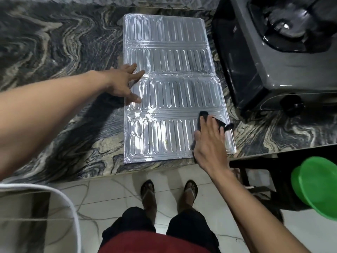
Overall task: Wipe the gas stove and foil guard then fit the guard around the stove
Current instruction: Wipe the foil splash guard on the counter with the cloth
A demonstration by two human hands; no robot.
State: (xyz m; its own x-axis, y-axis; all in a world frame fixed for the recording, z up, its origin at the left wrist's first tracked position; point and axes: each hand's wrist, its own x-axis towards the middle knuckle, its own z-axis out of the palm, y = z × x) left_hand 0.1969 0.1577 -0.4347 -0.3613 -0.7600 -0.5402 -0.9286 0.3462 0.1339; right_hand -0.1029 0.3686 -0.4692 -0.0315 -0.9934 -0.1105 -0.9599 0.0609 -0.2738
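Lying at the far lower left, a white-rimmed container (60, 196) is seen below the edge of the dark marbled bench (54, 52). The left forearm is stretched across the bench, and the left hand (122, 83) is laid flat with its fingers (135, 72) spread wide on the left edge of the foil guard (171, 92), near the fold between two panels; nothing is gripped, the sheet is only pressed down.

The foil guard is spread flat on the bench, its ribbed silver panels running from the back wall toward the front edge, which the nearest panel almost reaches. On the near right corner of that panel the right hand (209, 141) is pressed palm-down over a black cloth (218, 121), the fingers extended rather than curled, so that the cloth is pinned against the foil and shows past the fingertips and at the thumb side.

Below the bench, on the pale tiled floor (109, 194), two feet in sandals (190, 189) are seen.

Just beside the guard on the right, the dark grey gas stove (264, 57) stands on the bench, apart from the foil, with a black knob (291, 105) on its front face. At the lower right a green basin (317, 185) is seen below bench level.
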